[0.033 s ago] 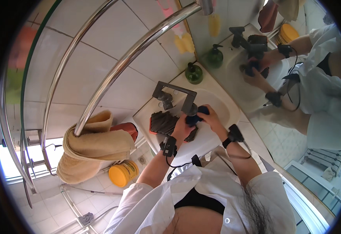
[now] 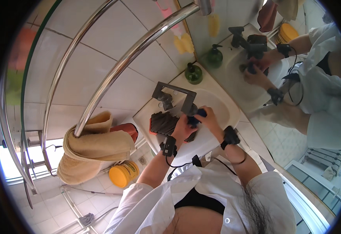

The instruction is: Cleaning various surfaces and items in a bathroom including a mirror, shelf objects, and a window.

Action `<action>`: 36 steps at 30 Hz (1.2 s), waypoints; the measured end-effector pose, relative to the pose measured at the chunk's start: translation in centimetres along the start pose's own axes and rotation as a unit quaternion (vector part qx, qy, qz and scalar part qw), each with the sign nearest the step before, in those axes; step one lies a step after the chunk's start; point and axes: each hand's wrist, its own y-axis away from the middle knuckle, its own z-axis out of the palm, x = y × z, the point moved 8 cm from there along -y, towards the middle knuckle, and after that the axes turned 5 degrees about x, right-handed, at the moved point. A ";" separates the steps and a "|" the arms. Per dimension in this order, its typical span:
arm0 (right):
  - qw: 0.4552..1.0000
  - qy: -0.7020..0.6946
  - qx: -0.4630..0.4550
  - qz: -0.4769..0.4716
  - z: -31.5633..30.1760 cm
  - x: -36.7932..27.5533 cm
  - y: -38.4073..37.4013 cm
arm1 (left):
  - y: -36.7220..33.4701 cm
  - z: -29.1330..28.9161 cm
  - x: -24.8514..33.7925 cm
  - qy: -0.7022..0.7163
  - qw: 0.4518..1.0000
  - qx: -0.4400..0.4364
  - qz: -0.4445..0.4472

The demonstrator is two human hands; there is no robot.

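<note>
At the white washbasin [image 2: 228, 111], both my hands hold a dark blue bundle that looks like wet cloth [image 2: 194, 121]. It sits just under the end of the dark grey faucet [image 2: 188, 102]. My left hand [image 2: 183, 128] has its fingers curled round the near left side of the bundle. On the far right side my right hand [image 2: 210, 117] is closed on it, thumb and fingers bent. Beside my left hand, a dark grey ribbed cloth [image 2: 163, 124] lies over a reddish tray or dish, with a dark end hanging near my wrist. Whether water runs is hidden.
A green pump bottle [image 2: 194, 74] stands at the basin's back corner. Chrome rails [image 2: 135, 50] cross the upper left, with a beige towel [image 2: 96, 152] hanging there. A yellow bucket [image 2: 123, 174] is on the lower left. The mirror [image 2: 256, 89] along the right reflects my arms.
My right hand has shifted slightly left and turned at the wrist, closing further over the bundle. Less of the dark blue cloth shows now. My left hand has barely moved.
</note>
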 end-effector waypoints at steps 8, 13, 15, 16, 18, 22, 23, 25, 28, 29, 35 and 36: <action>0.978 0.076 0.059 -0.186 2.1 -7.4 3.1 | 2.2 5.8 -0.6 0.203 0.922 -0.291 0.155; 0.989 0.055 0.133 0.027 0.7 -4.4 -0.1 | -1.2 1.4 -2.6 0.085 0.990 -0.097 0.050; 0.992 0.057 0.108 -0.017 1.9 -5.9 1.1 | -1.8 -0.3 -2.7 0.113 0.993 -0.045 0.010; 0.993 0.061 0.085 -0.059 2.5 -6.5 2.2 | -1.9 -0.1 -2.8 0.111 0.993 -0.047 0.007; 0.986 0.110 0.030 -0.121 4.3 -6.3 3.1 | -1.9 -0.1 -2.7 0.092 0.994 -0.053 0.015; 0.987 0.059 0.140 -0.047 1.1 -3.8 -0.3 | -1.4 0.3 -2.6 0.066 0.996 -0.060 0.029; 0.989 0.059 0.135 0.005 0.6 -2.6 -1.2 | -1.1 0.9 -2.9 0.081 0.994 -0.070 0.030; 0.984 0.067 0.167 -0.003 0.3 -3.5 -0.7 | -0.9 1.2 -2.6 0.098 0.991 -0.083 0.034; 0.987 0.021 0.104 -0.120 3.0 -7.1 2.2 | -1.0 -0.1 -2.5 0.095 0.995 -0.029 -0.016; 0.987 0.022 0.105 -0.119 3.2 -7.0 2.6 | -0.9 0.0 -2.5 0.091 0.995 -0.039 -0.012; 0.984 0.034 0.171 0.027 -0.3 -1.2 -0.9 | -0.1 1.1 -2.7 0.065 0.992 -0.100 0.031; 0.986 0.005 0.150 0.072 -0.7 -0.1 -1.0 | 0.1 1.4 -2.8 0.053 0.990 -0.120 0.050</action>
